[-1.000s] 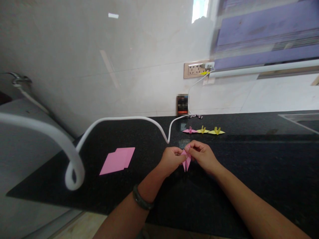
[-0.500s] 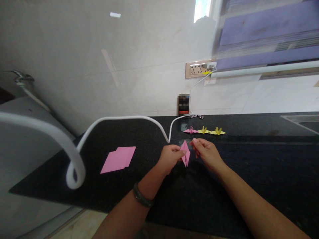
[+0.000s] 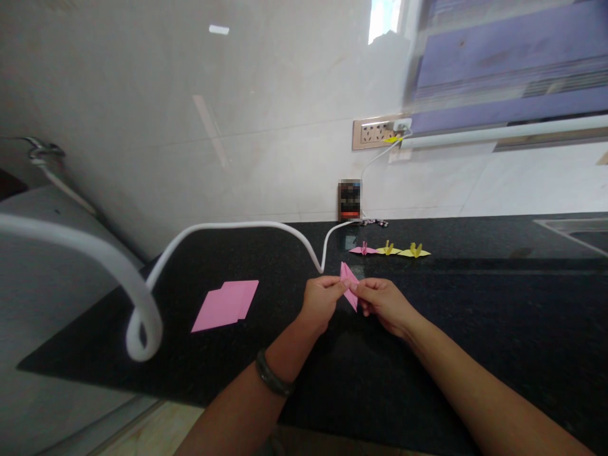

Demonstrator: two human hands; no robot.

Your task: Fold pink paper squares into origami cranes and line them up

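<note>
A folded pink origami paper, shaped like a narrow diamond, is held tilted over the dark countertop. My left hand pinches its left side between thumb and fingers. On the opposite side, my right hand grips the paper's edge with thumb and forefinger; both thumbs lie close together near its middle. Just beyond stand a pink paper crane and two yellow ones, the middle crane and the right-hand crane, in a row.
Pink paper sheets lie overlapping on the black countertop at left. A thick white cable loops across the left side. Against the wall leans a phone-like device, below a socket panel. A sink edge shows at far right.
My right hand has moved left and taken hold of the folded pink paper. The paper has tipped, its upper point now leaning left. My left hand keeps its grip.
</note>
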